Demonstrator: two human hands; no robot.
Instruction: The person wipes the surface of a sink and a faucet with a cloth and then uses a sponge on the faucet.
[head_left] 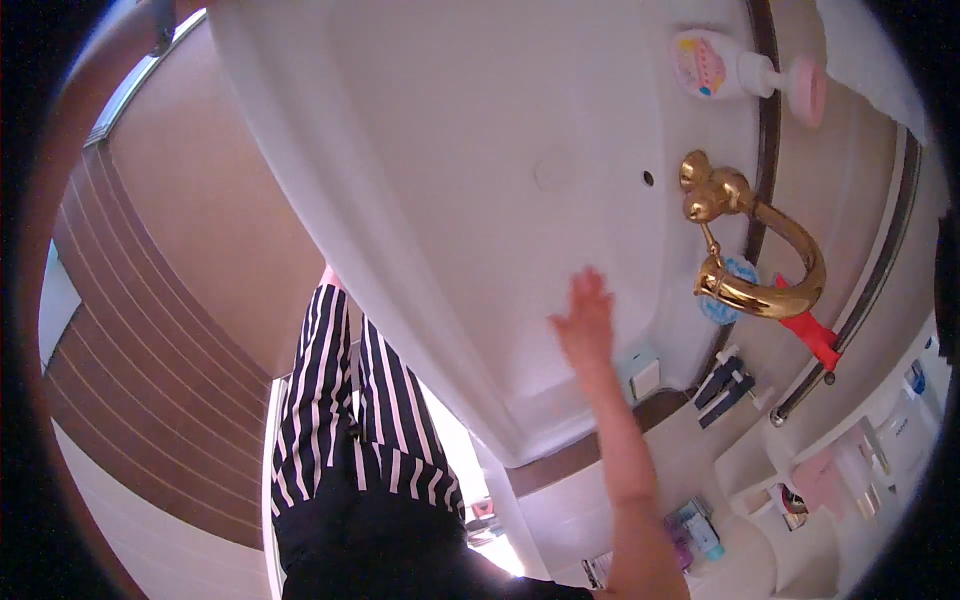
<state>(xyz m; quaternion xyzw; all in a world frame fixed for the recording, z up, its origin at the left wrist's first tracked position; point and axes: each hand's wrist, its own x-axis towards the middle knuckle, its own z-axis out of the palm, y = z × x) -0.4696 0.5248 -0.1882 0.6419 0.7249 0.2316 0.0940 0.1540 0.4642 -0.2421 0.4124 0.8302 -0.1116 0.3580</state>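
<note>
R forearm (pixel 632 455); fingers (pixel 590 292) over wht basin (pixel 450 200), L of tap (pixel 810 255).

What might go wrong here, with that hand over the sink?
The right hand, fingers spread over the white sink, might bump the gold faucet if it swings that way. The forearm appears close to the small white-and-green item by the sink's corner and could nudge it. A careless reach might topple the pump bottle.

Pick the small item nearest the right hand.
The small white block on the basin rim near the right hand; the bluish object by the faucet and the pump bottle are farther.
</note>
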